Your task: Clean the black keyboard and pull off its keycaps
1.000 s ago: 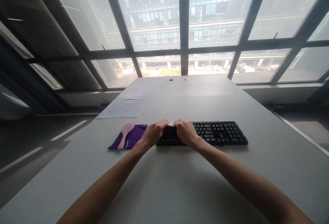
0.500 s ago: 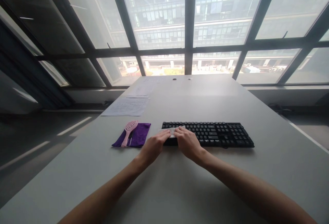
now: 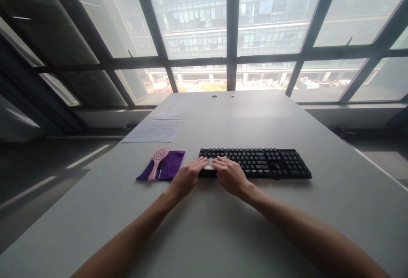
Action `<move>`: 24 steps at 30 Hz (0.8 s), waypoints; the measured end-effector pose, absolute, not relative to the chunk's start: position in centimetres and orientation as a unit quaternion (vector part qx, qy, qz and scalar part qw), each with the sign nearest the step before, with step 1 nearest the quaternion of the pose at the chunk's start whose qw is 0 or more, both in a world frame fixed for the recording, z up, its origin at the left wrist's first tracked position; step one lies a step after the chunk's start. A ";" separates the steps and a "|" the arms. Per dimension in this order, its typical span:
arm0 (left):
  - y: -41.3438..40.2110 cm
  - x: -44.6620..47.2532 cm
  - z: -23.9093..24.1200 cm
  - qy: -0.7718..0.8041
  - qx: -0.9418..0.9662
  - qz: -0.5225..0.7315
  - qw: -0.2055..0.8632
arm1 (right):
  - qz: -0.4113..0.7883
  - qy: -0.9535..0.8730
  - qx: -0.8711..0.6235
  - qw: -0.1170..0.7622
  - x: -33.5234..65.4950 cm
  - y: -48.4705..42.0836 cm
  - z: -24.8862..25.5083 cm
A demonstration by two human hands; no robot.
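Observation:
A black keyboard (image 3: pixel 277 164) lies across the white desk in front of me. Over its left end, a small white tissue (image 3: pixel 209 165) is bunched between my two hands. My left hand (image 3: pixel 187 177) has its fingers closed on the tissue's left side. From the other side, my right hand (image 3: pixel 232 176) grips it, fingers pressed together above the keys. Both hands hide part of the tissue and several keys. Left of the keyboard, a pink hairbrush (image 3: pixel 160 155) rests on a purple cloth pouch (image 3: pixel 174 164), with a small dark item partly under the brush.
Sheets of paper (image 3: pixel 153 131) lie along the desk's left edge, farther back. Two small round holes mark the far end of the white desk (image 3: pixel 248 120). Large windows with dark frames (image 3: pixel 231 35) stand behind it, and a dark curtain (image 3: pixel 35 82) hangs at left.
The tissue's edges stuck out flat past my fingers before; now less of it shows and it looks more bunched. My left fingertips have shifted slightly left. The whole view has moved a little.

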State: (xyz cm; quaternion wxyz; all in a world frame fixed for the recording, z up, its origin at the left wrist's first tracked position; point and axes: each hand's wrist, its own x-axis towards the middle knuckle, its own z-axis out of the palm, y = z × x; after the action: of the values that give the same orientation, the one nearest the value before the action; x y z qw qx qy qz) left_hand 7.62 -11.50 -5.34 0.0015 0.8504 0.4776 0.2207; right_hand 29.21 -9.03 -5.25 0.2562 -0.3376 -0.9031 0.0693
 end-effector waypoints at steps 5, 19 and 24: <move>-12.9 7.4 -4.2 0.461 0.866 0.191 -0.013 | 0.082 -0.904 -0.324 0.266 29.3 -10.0 -5.2; -11.7 8.2 -5.0 0.481 0.833 0.263 -0.080 | 0.036 -0.886 -0.330 0.323 29.2 -8.6 -5.3; -11.5 7.7 -5.7 0.481 0.844 0.237 -0.010 | 0.067 -0.904 -0.320 0.275 29.1 -8.7 -6.0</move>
State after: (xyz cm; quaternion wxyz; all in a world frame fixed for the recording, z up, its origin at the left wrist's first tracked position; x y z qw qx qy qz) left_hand 7.68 -11.51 -5.74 -0.0103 0.8438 0.4813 0.2372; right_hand 29.12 -8.68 -6.00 0.2746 -0.3204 -0.9041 0.0671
